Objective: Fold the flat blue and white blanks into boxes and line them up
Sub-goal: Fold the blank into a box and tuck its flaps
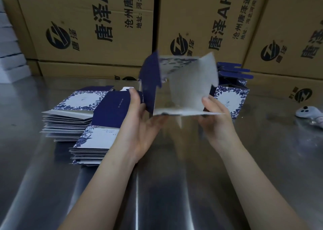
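Observation:
I hold a half-opened blue and white blank (188,88) above the metal table, its grey inside facing me and its flaps blurred. My left hand (141,123) grips its left blue side, thumb on top. My right hand (216,118) pinches its right lower corner. Two stacks of flat blanks lie to the left, a rear stack (70,114) and a front stack (92,146). A folded box (230,98) stands at the right behind my right hand, with more folded boxes (232,72) behind it.
Large brown cartons (97,28) wall off the back of the shiny metal table (166,186). A small white device (305,111) lies at the far right. White flat boxes (10,55) are piled at the far left.

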Demonstrator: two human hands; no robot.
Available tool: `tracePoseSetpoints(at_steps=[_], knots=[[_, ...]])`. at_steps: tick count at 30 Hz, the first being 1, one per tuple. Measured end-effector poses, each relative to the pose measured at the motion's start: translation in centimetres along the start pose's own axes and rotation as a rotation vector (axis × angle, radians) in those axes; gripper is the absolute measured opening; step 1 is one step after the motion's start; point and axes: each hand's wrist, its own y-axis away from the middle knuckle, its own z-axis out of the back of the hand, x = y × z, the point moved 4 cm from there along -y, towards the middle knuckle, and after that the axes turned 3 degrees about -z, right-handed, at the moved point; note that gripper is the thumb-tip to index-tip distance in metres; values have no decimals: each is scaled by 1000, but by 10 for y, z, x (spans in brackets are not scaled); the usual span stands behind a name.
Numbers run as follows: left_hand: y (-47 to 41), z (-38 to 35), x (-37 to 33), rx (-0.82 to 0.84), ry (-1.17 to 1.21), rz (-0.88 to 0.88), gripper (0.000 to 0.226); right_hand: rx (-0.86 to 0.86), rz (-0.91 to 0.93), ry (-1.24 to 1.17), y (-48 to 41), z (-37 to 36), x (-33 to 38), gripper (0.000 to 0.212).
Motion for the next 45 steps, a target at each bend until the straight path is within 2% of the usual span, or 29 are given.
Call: tracePoseSetpoints(at_steps=[3,6,8,9,11,13,15,17,20,24,32,36,41,45], knots=[[1,-5,3,120,-145,-67,76,-98,60,35,0,4,2,40],[3,-2,7,72,-251,-72,86,-190,98,53,1,6,4,30],[5,-2,5,8,-425,-136,88,-214,96,37,1,7,5,27],[6,-2,4,-36,-510,-200,83,-215,94,28,1,7,5,25],[11,-3,-1,-85,-602,-384,58,-215,93,15,3,5,8,21],[16,-7,-6,-39,-644,-542,29,-227,99,28,5,4,11,18],[20,-11,-7,44,-728,-629,19,-235,98,56,7,3,12,16],[22,-13,-6,100,-822,-639,13,-242,80,83,7,3,12,15],[26,-19,-4,181,-898,-628,26,-251,80,114,7,2,13,18],[33,-27,-1,283,-950,-637,34,-277,100,104,9,3,15,11],[37,-33,3,344,-1168,-802,43,-282,126,96,9,3,16,17],[34,-26,1,224,-1272,-848,52,-332,115,74,7,7,15,12],[26,-19,0,63,-1172,-717,58,-322,138,130,6,7,14,17],[20,-14,-1,-40,-1163,-689,55,-267,143,203,5,3,13,11]])
